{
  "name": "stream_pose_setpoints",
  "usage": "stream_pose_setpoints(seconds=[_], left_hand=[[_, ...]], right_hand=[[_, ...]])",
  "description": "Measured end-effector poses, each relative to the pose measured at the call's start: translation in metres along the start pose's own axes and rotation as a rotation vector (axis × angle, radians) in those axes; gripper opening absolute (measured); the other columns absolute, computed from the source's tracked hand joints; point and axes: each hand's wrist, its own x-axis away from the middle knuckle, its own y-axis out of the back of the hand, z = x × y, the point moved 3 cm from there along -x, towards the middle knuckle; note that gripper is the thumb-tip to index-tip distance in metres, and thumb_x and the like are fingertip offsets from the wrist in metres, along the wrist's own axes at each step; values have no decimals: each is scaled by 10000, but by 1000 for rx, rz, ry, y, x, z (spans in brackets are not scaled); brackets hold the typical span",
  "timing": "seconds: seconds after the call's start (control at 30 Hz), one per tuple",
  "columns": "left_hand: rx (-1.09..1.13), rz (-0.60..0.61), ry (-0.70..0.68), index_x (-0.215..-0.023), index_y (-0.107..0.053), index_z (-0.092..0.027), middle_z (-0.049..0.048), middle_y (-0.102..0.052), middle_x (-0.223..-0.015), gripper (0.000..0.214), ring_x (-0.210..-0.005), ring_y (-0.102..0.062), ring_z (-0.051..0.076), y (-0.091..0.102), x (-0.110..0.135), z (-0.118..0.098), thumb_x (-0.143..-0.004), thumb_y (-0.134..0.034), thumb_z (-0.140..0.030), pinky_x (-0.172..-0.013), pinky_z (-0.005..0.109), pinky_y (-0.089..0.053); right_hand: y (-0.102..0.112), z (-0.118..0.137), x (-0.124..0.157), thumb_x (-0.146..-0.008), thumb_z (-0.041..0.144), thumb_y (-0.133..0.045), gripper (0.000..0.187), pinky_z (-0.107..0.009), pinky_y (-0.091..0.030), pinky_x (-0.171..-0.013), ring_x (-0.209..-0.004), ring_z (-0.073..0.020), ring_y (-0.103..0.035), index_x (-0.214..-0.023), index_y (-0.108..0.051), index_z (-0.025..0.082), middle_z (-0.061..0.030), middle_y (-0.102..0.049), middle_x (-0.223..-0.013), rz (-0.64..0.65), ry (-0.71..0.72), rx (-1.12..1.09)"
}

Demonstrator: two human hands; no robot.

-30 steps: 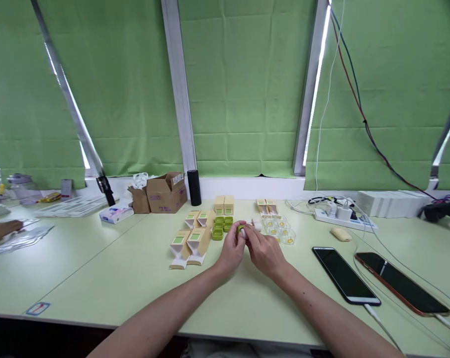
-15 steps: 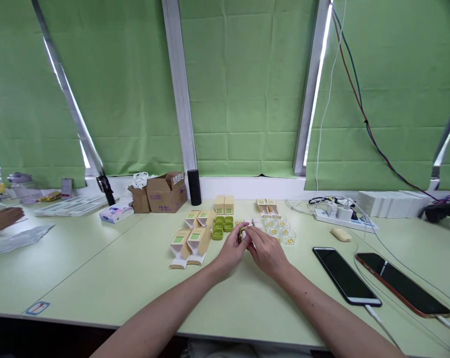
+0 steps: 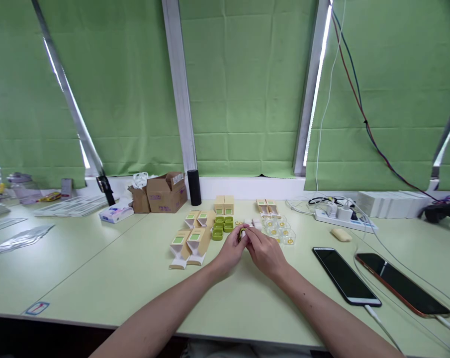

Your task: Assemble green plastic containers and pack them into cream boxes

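My left hand [image 3: 231,252] and my right hand [image 3: 264,252] meet over the pale green table [image 3: 98,263], fingers pinched around a small green round piece [image 3: 242,232] held between them. Just beyond the hands lie several green square cases [image 3: 222,227] and a group of clear small containers with yellow centres [image 3: 280,229]. Tan cartons with green labels [image 3: 190,242] lie open to the left of my left hand. More upright tan cartons [image 3: 224,204] stand behind the green cases.
Two phones [image 3: 346,275] [image 3: 401,282] lie on cables at the right, with a power strip [image 3: 344,217] and white boxes [image 3: 387,203] behind. A brown cardboard box [image 3: 167,192], a black cylinder [image 3: 194,187] and a tissue pack [image 3: 116,213] stand at the back left. Silvery packets [image 3: 21,237] lie far left.
My hands have drawn slightly closer around the green piece and turned it. Another person's hand at the far left edge has withdrawn out of view.
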Motion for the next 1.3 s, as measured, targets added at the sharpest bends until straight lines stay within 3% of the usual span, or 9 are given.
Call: stream_pose_setpoints(seconds=[0.17,0.33,0.5,0.73,0.9,1.03,1.1,1.2,1.3], left_hand=[[-9,-5,-14,-1300,-603,-177,143,-680,-1279,591,-1189,-635,267,0,-1,0,-894,-711,-594,-1054,399,-502],[117,57,57,-1364,-544,-164,104,-714,-1061,694,-945,-698,226,2,-4,8,-870,-730,-614,-889,376,-557],[192,14,106,-1418,-508,-183,107,-696,-1124,784,-989,-690,207,8,-5,13,-813,-809,-581,-974,401,-543],[261,72,150,-1423,-491,-188,128,-681,-1191,810,-958,-725,209,6,-3,9,-795,-832,-570,-1005,457,-554],[141,90,143,-1465,-392,-207,124,-704,-1112,848,-832,-745,210,12,-4,-4,-834,-756,-640,-744,349,-603],[-40,-45,70,-1383,-452,-213,122,-711,-1133,646,-651,-679,143,21,-4,-14,-926,-623,-638,-539,250,-504],[-121,-110,12,-1345,-487,-212,126,-715,-1155,546,-721,-676,155,25,-4,-17,-955,-605,-576,-588,263,-513],[-287,-140,-123,-1357,-511,-222,130,-708,-1198,414,-996,-679,219,28,-2,-22,-985,-593,-383,-800,335,-545],[-513,-118,-319,-1387,-542,-248,126,-658,-1296,460,-1214,-587,273,27,2,-28,-934,-587,-183,-1012,442,-494]], right_hand=[[3,-1,-2,-1015,146,-479,334,-359,-651,-766,-1003,-264,-769,-1319,-618,143,-187,-743,-1237,10,-32,-74],[5,-5,-3,-958,173,-589,473,-404,-646,-826,-1006,-265,-730,-1424,-508,186,-151,-719,-1222,78,-175,-286],[-2,-16,3,-951,167,-584,458,-417,-645,-792,-872,-236,-718,-1401,-511,217,-124,-720,-1162,73,-274,-396],[-3,-20,6,-928,155,-568,458,-421,-637,-819,-1020,-255,-702,-1379,-538,230,-124,-707,-1204,92,-303,-438],[1,-19,1,-925,237,-599,367,-377,-634,-756,-971,-233,-705,-1290,-564,227,-117,-711,-1165,22,-427,-641],[0,-23,-1,-907,359,-661,362,-357,-626,-733,-898,-212,-712,-1229,-569,222,-97,-736,-1074,-6,-599,-835],[-3,-25,-1,-903,441,-678,399,-347,-621,-701,-877,-214,-716,-1216,-568,220,-95,-747,-1034,0,-659,-929],[-7,-29,-1,-875,554,-706,487,-334,-618,-644,-847,-221,-724,-1199,-573,217,-93,-749,-982,-6,-725,-1052],[-9,-32,-1,-834,606,-743,535,-337,-612,-617,-798,-226,-732,-1165,-590,215,-65,-746,-896,-26,-779,-1147]])
